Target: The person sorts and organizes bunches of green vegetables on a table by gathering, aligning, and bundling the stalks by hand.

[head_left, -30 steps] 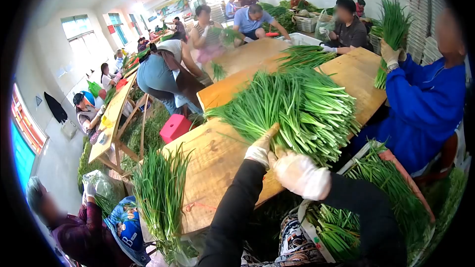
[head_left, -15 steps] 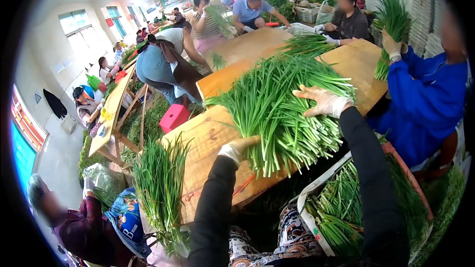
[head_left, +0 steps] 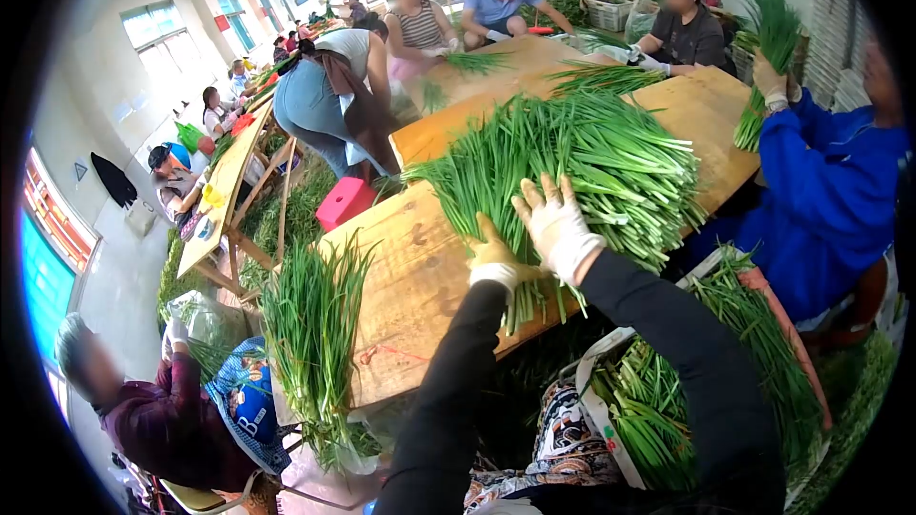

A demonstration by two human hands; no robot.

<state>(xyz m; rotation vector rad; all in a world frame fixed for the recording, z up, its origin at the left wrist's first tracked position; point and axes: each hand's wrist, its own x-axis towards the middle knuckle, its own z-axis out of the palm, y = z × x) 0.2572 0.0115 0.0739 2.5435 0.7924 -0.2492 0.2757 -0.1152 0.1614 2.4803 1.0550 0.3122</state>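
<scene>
A large heap of green stalks [head_left: 611, 167] with pale cut ends lies on the wooden table [head_left: 410, 277]. My left hand [head_left: 496, 256], in a yellowish-white glove, rests at the near left edge of the heap, thumb and fingers apart against the stalks. Right beside it, my gloved right hand [head_left: 556, 227] lies on the front of the heap with its fingers spread. Both touch stalks, and neither is wrapped around a bunch. The stalk ends hang over the table's near edge below my hands.
An upright bunch [head_left: 318, 343] stands at the table's left end. A lined container of stalks [head_left: 668, 401] is at my lower right. A person in blue [head_left: 830, 200] holds a bunch at right. A pink stool [head_left: 345, 202] stands beyond the table; several people work around.
My right hand has moved left from the heap's right part to beside my left hand. My left hand has shifted slightly up and right. The view has also shifted a little.
</scene>
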